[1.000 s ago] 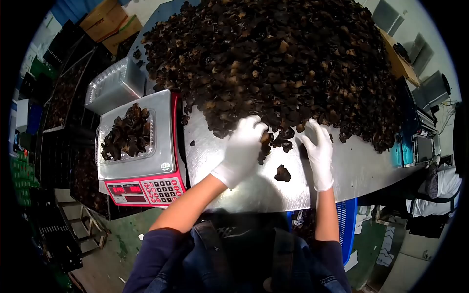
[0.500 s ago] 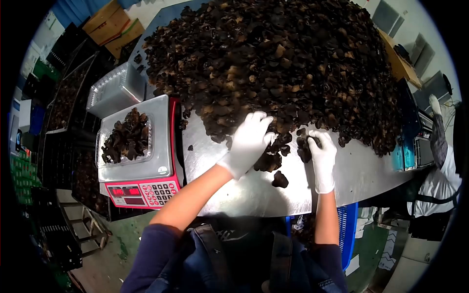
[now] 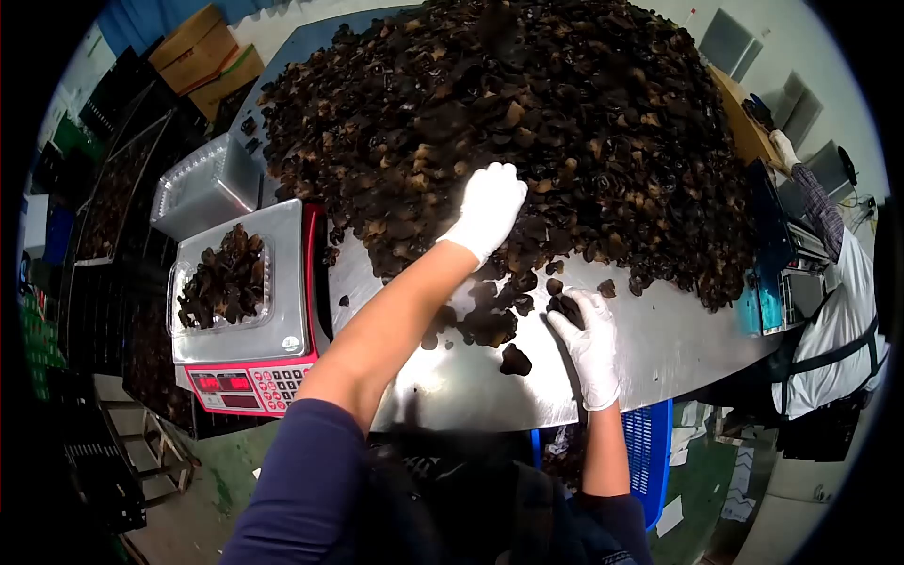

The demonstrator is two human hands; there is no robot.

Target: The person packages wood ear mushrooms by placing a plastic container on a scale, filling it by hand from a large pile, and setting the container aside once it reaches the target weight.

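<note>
A large heap of dark brown wood ear mushrooms [image 3: 603, 141] covers much of the metal table [image 3: 480, 386]. My left hand [image 3: 488, 209], in a white glove, is over the near part of the heap with its fingers curled; what lies under the fingertips is hidden. Lower right, my right hand [image 3: 591, 344], also gloved, has thumb and fingers closed around a dark wood ear piece [image 3: 566, 307]. Between the hands and the table edge lie loose pieces, one single wood ear [image 3: 515, 360] among them.
Left of me a red digital scale [image 3: 240, 347] carries a clear plastic tray [image 3: 267, 306] of wood ears. Stacked clear containers [image 3: 205, 188] stand behind it. A blue basket [image 3: 650, 452] sits below the table edge. At the right, another person's gloved hand [image 3: 782, 149] reaches toward a cardboard box.
My left hand has moved up and farther onto the heap. My right hand has shifted slightly down and left in the view. The other person's arm has reached farther forward.
</note>
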